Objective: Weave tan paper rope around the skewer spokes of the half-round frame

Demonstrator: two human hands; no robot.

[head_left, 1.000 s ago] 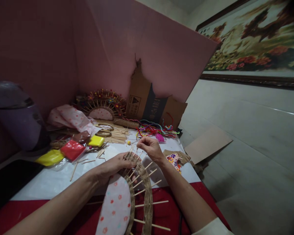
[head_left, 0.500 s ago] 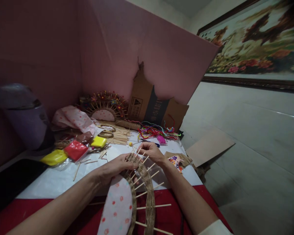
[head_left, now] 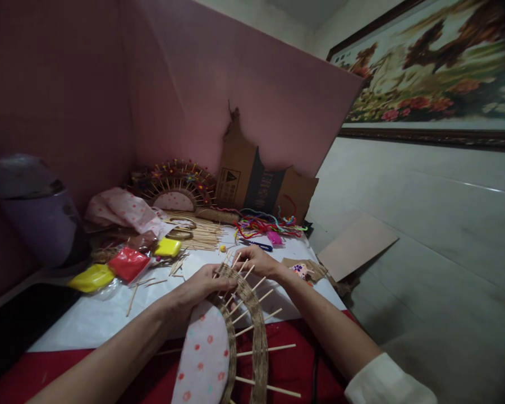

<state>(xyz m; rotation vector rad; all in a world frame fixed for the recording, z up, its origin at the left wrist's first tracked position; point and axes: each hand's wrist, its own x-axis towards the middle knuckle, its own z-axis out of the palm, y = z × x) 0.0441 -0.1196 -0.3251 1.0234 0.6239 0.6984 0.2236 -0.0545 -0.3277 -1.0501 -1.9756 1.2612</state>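
Observation:
A half-round woven piece (head_left: 258,331) lies close in front of me, with a polka-dot fabric panel (head_left: 206,350), wooden sticks fanning outward and twine woven across them in two bands. My left hand (head_left: 206,286) is closed on its upper left end, thumb over the woven band and fingers partly underneath. At the far end of the band, my right hand (head_left: 258,262) has its fingers bent and pinched together by the stick tips. Whatever is between those fingertips is too small to make out.
Behind stand a finished-looking fan piece (head_left: 179,193) and torn cardboard (head_left: 248,174). Sticks (head_left: 202,233), coloured fuzzy strands (head_left: 261,224) and blue-handled snips (head_left: 256,245) lie beyond my hands. Red (head_left: 129,264) and yellow packets (head_left: 92,278) sit left, near a purple bin (head_left: 46,224).
My right hand has shifted slightly left and lower along the stick tips, its forearm turning. The left hand keeps its hold. The camera view has moved a little.

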